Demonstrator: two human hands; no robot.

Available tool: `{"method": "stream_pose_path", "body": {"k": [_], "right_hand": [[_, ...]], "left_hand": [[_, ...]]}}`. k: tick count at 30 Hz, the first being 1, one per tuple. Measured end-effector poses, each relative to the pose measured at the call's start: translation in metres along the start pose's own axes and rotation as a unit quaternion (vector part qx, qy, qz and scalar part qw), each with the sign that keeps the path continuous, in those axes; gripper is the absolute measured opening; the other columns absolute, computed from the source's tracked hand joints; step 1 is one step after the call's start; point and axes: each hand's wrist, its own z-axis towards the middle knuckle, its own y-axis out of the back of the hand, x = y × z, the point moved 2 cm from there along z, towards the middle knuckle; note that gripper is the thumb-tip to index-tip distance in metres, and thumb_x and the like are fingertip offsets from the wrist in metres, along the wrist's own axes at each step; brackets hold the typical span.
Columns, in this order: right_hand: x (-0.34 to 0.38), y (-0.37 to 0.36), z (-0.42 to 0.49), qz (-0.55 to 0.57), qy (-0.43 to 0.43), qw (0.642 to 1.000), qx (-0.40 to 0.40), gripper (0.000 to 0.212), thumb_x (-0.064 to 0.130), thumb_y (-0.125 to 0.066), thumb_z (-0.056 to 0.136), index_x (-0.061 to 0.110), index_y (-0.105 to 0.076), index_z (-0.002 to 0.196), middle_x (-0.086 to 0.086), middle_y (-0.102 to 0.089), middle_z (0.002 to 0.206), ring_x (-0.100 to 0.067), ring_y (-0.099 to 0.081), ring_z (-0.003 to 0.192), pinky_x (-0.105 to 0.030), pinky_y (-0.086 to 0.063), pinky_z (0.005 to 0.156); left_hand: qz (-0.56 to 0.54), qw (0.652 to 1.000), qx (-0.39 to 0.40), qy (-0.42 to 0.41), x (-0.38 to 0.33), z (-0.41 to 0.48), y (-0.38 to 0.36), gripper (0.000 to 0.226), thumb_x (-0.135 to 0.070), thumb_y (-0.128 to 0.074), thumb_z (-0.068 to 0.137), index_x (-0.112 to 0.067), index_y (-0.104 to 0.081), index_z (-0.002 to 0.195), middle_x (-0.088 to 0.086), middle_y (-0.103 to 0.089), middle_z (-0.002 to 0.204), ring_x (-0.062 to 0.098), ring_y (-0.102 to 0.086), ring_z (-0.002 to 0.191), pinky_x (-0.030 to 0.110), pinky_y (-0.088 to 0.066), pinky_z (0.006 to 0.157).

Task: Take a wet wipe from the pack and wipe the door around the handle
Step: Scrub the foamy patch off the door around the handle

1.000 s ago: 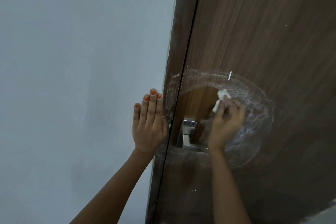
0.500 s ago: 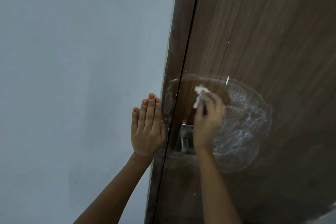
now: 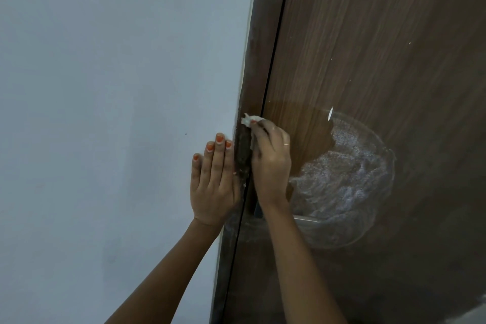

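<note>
A brown wood-grain door [image 3: 368, 47] fills the right side. My right hand [image 3: 271, 163] presses a crumpled white wet wipe [image 3: 249, 119] against the dark door frame [image 3: 259, 60] at the door's left edge. The metal handle [image 3: 305, 218] is mostly hidden behind my right wrist; only a strip of it shows. A whitish foamy smear [image 3: 344, 181] covers the door right of the handle, with a cleaner dark patch above it. My left hand [image 3: 214, 181] lies flat, fingers together, on the pale wall beside the frame. The wipe pack is out of view.
A pale blue-grey wall [image 3: 118, 113] takes up the whole left half. Small white specks [image 3: 330, 113] dot the door above the smear. A light patch of floor [image 3: 473, 315] shows at the bottom right corner.
My right hand has swept left with the wipe, from above the handle across the door to the frame, leaving a cleaner patch. My left hand has stayed flat on the wall.
</note>
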Motion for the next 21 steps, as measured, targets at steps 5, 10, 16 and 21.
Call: {"method": "stream_pose_path", "body": {"k": [5, 10, 16, 21], "right_hand": [[-0.019, 0.015, 0.016, 0.044, -0.121, 0.987, -0.101, 0.020, -0.002, -0.062, 0.082, -0.002, -0.068, 0.101, -0.017, -0.066, 0.100, -0.022, -0.053, 0.095, -0.027, -0.052, 0.081], [0.004, -0.004, 0.020, 0.015, 0.020, 1.000, -0.016, 0.022, -0.001, -0.058, 0.082, -0.003, -0.067, 0.102, -0.016, -0.068, 0.102, -0.020, -0.050, 0.098, -0.023, -0.043, 0.087], [-0.001, -0.012, -0.043, -0.001, 0.058, 0.989, 0.134, 0.036, -0.004, -0.077, 0.068, -0.002, -0.067, 0.103, -0.017, -0.068, 0.105, -0.027, -0.064, 0.095, -0.030, -0.055, 0.078], [-0.006, -0.005, -0.074, 0.011, 0.088, 0.975, 0.205, 0.040, -0.003, -0.086, 0.052, -0.001, -0.071, 0.089, -0.016, -0.072, 0.088, -0.027, -0.070, 0.079, -0.030, -0.059, 0.066]], "left_hand": [[0.004, 1.000, 0.005, 0.004, 0.000, 0.000, -0.001, 0.051, -0.020, -0.020, 0.105, -0.008, -0.005, 0.152, 0.004, 0.002, 0.159, 0.019, -0.003, 0.147, 0.036, -0.005, 0.120], [0.002, 1.000, 0.003, -0.001, 0.000, 0.000, 0.001, 0.051, -0.020, -0.020, 0.105, -0.007, -0.005, 0.152, 0.005, 0.002, 0.159, 0.018, -0.002, 0.147, 0.036, -0.006, 0.120], [0.000, 1.000, 0.003, -0.002, 0.000, 0.000, 0.000, 0.052, -0.021, -0.023, 0.105, -0.008, -0.005, 0.152, 0.004, 0.002, 0.159, 0.019, -0.003, 0.147, 0.036, -0.007, 0.120], [0.007, 1.000, 0.005, -0.003, 0.001, 0.000, -0.001, 0.053, -0.020, -0.024, 0.104, -0.007, -0.005, 0.152, 0.004, 0.002, 0.159, 0.019, -0.003, 0.147, 0.036, -0.006, 0.120]]}}
